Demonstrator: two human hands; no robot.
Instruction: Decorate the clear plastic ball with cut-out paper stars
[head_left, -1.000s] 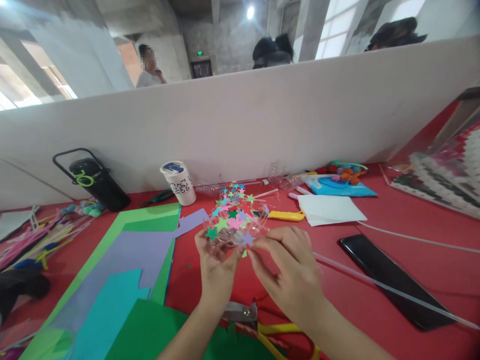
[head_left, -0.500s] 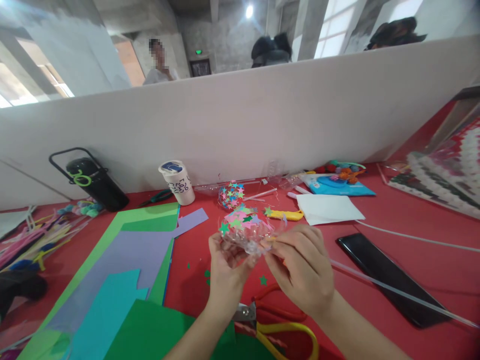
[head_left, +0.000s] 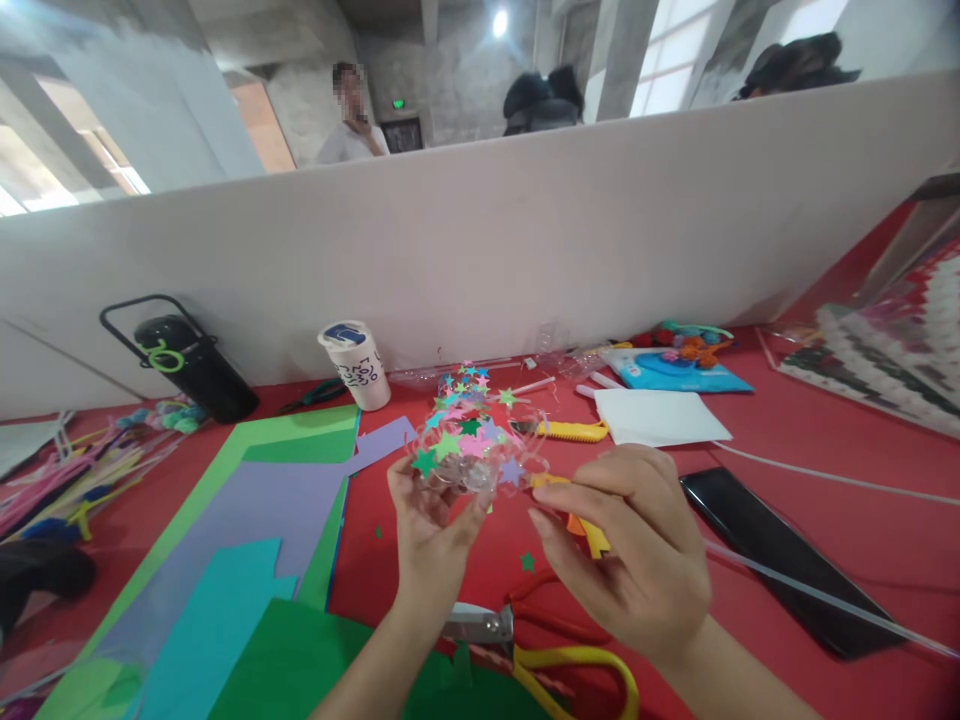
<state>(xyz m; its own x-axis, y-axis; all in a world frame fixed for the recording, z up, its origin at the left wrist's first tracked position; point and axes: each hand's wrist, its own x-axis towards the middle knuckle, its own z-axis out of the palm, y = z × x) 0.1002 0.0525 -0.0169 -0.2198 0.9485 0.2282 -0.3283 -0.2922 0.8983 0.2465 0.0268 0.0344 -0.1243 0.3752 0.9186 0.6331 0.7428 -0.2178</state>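
Note:
My left hand (head_left: 435, 535) grips the base of a clear plastic piece (head_left: 474, 476) with thin curled strips, which looks like a cut bottle. Coloured paper stars in green, pink, blue and purple are on its strips. A purple star (head_left: 512, 470) is at its right side, nearest my right fingertips. My right hand (head_left: 630, 540) is just right of the piece, thumb and forefinger slightly apart with nothing visible between them. Behind it, partly hidden, is a yellow and orange tool (head_left: 598, 540), seemingly a glue gun. A long translucent stick (head_left: 795, 580) extends right from behind the hand.
Scissors (head_left: 570, 660) lie below my hands. Coloured paper sheets (head_left: 292, 510) spread at left. A white cup (head_left: 355, 370), black bottle (head_left: 195, 370), yellow cutter (head_left: 574, 431), white paper (head_left: 660, 417) and black phone (head_left: 757, 530) lie around. A white partition (head_left: 480, 240) stands behind.
My left hand has moved left with the starred plastic piece. My right hand has drawn away to the right, its fingertips now apart from the piece, uncovering more of the yellow and orange tool.

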